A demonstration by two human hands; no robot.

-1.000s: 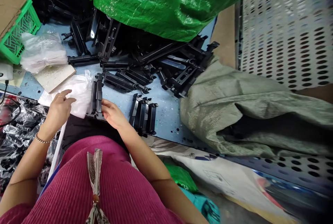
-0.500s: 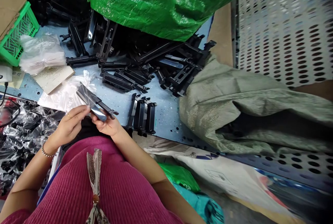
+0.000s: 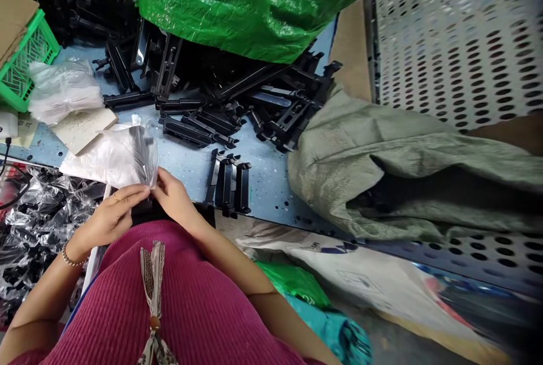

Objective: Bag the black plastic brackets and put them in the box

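A clear plastic bag with black parts inside is held near the table's front edge. My left hand, with a ring and a beaded bracelet, pinches its lower edge. Close beside it, my right hand grips the bag's lower right corner between closed fingers. Behind the bag lies a stack of flat clear bags. A short row of black clip-like parts lies to the right of my hands. Farther back is a heap of similar black parts.
A green plastic sack covers the back of the heap. At left are a green basket and another bundle of bags. Filled bags lie low at left. A grey-green sack stands at right.
The black parts, earlier held at an angle between both hands, now sit inside the clear bag. My right hand has turned and come closer to my left hand. The view has shifted slightly.
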